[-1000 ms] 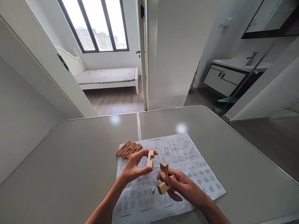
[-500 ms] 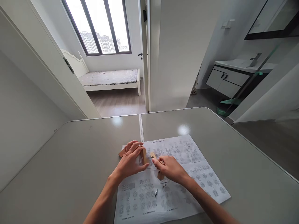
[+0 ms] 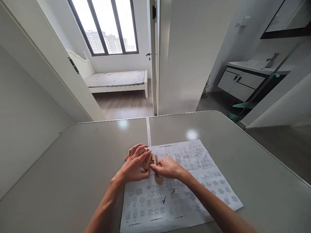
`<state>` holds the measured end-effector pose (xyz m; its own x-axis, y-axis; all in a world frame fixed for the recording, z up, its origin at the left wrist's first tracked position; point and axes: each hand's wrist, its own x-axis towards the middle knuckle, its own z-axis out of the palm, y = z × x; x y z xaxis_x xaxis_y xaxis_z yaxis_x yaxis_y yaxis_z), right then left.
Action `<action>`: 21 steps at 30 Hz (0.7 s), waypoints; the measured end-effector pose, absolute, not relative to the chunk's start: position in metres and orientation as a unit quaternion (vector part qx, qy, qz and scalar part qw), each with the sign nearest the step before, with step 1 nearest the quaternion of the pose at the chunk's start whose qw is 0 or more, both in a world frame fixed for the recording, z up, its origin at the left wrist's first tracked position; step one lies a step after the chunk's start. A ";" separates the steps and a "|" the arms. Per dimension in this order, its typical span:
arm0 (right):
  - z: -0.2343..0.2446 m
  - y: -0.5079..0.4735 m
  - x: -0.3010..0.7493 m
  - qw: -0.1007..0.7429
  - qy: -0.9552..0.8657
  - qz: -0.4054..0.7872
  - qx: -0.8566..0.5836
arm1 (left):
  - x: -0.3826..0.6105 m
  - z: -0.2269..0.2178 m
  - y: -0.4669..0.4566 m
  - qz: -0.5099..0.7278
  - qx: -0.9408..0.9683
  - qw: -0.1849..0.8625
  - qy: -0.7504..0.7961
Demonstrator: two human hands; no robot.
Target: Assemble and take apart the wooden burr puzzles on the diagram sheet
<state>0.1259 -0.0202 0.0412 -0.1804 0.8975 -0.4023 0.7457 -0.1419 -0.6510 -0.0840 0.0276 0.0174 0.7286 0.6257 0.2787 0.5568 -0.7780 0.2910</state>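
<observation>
A printed instruction sheet (image 3: 175,207) lies on the table, covered in small diagrams of block shapes. My left hand (image 3: 134,165) curves over several wooden pieces near the sheet's upper left, its fingers and thumb around a notched wooden block (image 3: 146,162). From the right, my right hand (image 3: 167,167) pinches another notched wooden block (image 3: 155,158), held right beside the left hand's block. Below the right fingers shows a wooden end (image 3: 159,179); whether it belongs to the same piece I cannot tell. The left hand partly covers the pieces under it.
The grey table (image 3: 80,181) has a pale seam (image 3: 148,131) and a rounded far edge. Beyond it stand a bed (image 3: 116,79) under a window, a door (image 3: 153,58), and a washbasin cabinet (image 3: 240,81) at the right.
My right hand has moved left with its wooden block, closing the gap to the left hand's block. The left hand's block now leans differently. The view has shifted slightly.
</observation>
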 end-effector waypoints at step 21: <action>0.035 -0.013 0.133 0.136 -0.605 0.442 -0.648 | -0.093 -0.005 0.051 0.374 0.809 0.052 0.451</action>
